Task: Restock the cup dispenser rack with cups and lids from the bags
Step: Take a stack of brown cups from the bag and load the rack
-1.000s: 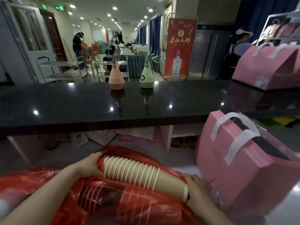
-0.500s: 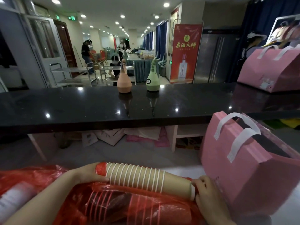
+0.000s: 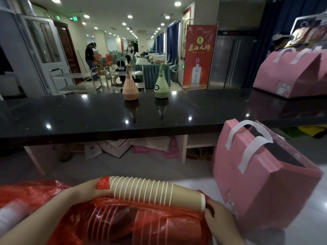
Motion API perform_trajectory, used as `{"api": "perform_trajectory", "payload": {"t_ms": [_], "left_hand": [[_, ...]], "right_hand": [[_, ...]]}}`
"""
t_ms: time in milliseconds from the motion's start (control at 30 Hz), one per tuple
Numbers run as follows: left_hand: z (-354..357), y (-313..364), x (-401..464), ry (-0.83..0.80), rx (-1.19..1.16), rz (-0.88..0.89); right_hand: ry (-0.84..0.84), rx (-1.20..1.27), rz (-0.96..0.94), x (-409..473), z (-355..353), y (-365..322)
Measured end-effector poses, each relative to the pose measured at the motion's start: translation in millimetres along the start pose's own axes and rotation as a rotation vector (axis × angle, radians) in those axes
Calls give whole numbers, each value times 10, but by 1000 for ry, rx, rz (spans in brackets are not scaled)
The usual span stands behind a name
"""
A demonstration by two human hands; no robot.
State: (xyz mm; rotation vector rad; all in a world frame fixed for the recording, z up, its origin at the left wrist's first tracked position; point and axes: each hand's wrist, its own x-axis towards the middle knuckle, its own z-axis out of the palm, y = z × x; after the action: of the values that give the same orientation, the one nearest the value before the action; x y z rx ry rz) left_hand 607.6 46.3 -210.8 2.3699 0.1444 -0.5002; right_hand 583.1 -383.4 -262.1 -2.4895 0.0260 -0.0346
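**Trainee:** What do I have in hand?

**Instructor:** A stack of paper cups (image 3: 154, 191), lying on its side across the mouth of the red plastic bag (image 3: 123, 225), nearest to you; your left hand (image 3: 88, 190) is curled round the wide rim end, with a fold of red plastic caught under the fingers; your right hand (image 3: 216, 215) is curled against the closed bottom end, fingertips touching the white base ring.

**Trainee:** How do I lift it cleanly?

**Instructor:** Press both ends gently toward each other, so the nested cups stay together; shed the fold of plastic from your left hand before raising, or the bag is likely to come up with the stack; keep the stack level; a second stack (image 3: 141, 227) shows through the red film below, so lift straight up and clear of it.

**Trainee:** What is beside me?

**Instructor:** A pink carrier bag (image 3: 261, 188) stands just to your right, open at the top; do not swing the base end into it.

**Trainee:** And the rack?

**Instructor:** Not in view; beyond lies a black counter (image 3: 88, 117) with two bottles (image 3: 130, 87) on it; locate the rack before you carry.
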Motion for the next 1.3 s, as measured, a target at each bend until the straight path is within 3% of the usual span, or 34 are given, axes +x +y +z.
{"api": "perform_trajectory", "payload": {"t_ms": [67,267,400,567,733,833,1100,1300], "left_hand": [[8,8,12,10,25,8],[-20,-21,10,-40,25,-5],[-37,-52,-15,-31,0,-3],[-10,16,-7,-84,4,-38],[-27,-71,-9,-62,39,-47],[-39,-82,-20,-77,114,-65],[-54,48,-20,-110,216,-53],[8,-13,-20,-34,191,-21]], "right_hand": [[105,21,-15,-9,-57,-54],[95,242,-60,97,-282,-292],[-53,258,-135,173,-367,-308],[-149,437,-36,162,-325,-202],[-79,201,-238,238,-445,-291],[-148,154,-301,289,-522,-370],[-409,744,50,368,-364,-134],[-238,713,171,368,-195,-66]]}}
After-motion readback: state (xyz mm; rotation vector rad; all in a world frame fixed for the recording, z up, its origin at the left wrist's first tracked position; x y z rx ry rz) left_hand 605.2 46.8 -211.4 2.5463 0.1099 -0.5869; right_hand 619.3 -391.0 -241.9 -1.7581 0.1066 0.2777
